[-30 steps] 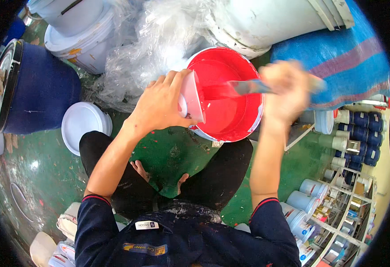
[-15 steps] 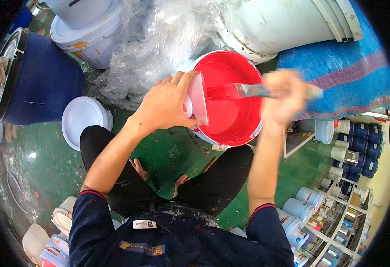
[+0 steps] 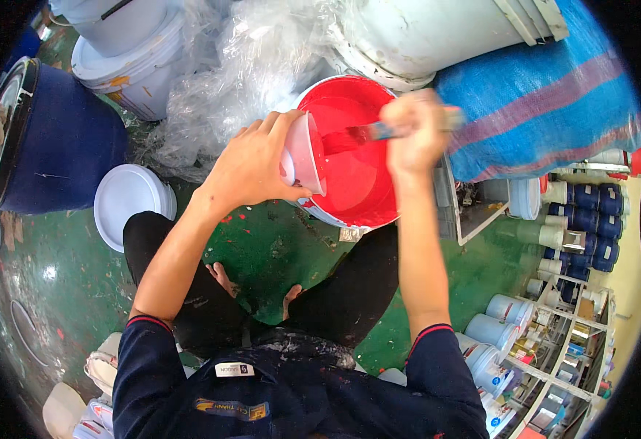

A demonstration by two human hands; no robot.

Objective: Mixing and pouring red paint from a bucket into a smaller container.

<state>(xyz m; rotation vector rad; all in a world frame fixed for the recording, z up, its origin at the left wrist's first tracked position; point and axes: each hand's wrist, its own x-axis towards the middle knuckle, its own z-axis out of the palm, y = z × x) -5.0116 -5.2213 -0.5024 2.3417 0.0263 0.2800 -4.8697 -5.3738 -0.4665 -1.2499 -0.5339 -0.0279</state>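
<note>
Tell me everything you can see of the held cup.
The cup looks like translucent plastic, tinged pink, with a white patch on its wall. It is tipped sideways, open mouth facing right, at the left side of the bucket of red paint. The left hand grips it; whether the brush touches its rim is unclear.

Well left of the grip sits a blue barrel (image 3: 72, 139); beyond and left, white buckets (image 3: 137, 84). Crumpled plastic (image 3: 225, 95) lies just beyond it. Right of the grip is a blue sack (image 3: 547, 117); farther right and nearer, a rack (image 3: 549, 379).
</note>
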